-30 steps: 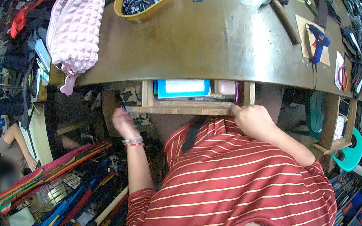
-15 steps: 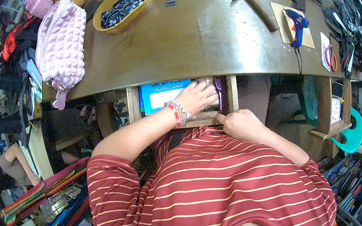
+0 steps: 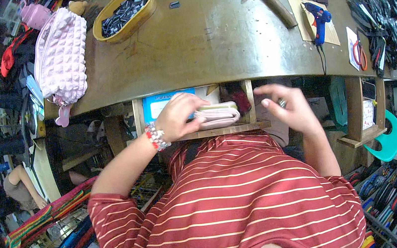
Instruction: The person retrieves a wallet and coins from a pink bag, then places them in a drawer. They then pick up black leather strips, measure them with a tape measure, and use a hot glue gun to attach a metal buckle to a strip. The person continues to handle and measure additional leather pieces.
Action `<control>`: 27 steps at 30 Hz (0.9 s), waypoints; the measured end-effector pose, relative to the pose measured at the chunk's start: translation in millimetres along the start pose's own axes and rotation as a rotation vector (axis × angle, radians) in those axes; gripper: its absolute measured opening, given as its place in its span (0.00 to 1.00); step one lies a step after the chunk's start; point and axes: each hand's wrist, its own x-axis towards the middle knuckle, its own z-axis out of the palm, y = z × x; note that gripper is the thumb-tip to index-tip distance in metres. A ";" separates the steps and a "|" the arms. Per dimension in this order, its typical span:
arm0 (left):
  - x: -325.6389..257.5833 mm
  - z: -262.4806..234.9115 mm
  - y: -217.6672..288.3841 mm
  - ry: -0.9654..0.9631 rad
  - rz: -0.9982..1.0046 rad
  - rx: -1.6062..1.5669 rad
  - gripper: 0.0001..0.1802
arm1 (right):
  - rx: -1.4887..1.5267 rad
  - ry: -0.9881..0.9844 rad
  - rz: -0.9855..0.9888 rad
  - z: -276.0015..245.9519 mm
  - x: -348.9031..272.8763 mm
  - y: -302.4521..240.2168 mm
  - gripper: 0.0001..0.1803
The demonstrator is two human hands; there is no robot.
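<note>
My left hand (image 3: 180,116), with beaded bracelets at the wrist, reaches into the pulled-out wooden drawer (image 3: 232,130). Its thumb and fingers close on the left end of a folded pale pink bundle (image 3: 220,116) with a greenish-cream top; whether it is cloth or a purse I cannot tell. Beside the drawer's right wall, my right hand (image 3: 292,108) is raised with its fingers apart and nothing in them. Partly under my left hand lies a blue printed packet or booklet (image 3: 156,110). A dark red item (image 3: 240,99) sits in the drawer's right side.
On the brown table (image 3: 190,60) are a yellow tub (image 3: 144,18) of small black pieces, a pink puffy pouch (image 3: 62,56), a hammer (image 3: 276,8), a blue glue gun (image 3: 319,23) and orange-handled scissors (image 3: 361,56). Another open drawer (image 3: 363,136) juts out at the right.
The drawer's contents show more. My left hand has moved left and now grips the pink bundle. My right hand has left the drawer's front and risen to the right, fingers spread.
</note>
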 end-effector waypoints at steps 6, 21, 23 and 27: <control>34.3 5.3 45.2 0.728 -0.445 -1.124 0.25 | -0.209 0.040 -0.325 37.1 25.8 -28.9 0.41; 60.6 -16.3 45.1 0.587 -0.640 -2.321 0.40 | -0.372 0.299 -1.213 26.2 62.3 -42.7 0.25; 63.6 -16.3 45.9 0.572 -0.652 -2.271 0.39 | -0.389 0.288 -1.258 22.9 64.8 -42.7 0.25; 67.5 -18.2 50.8 0.598 -0.780 -2.086 0.38 | -0.462 0.177 -1.312 17.4 65.2 -49.7 0.18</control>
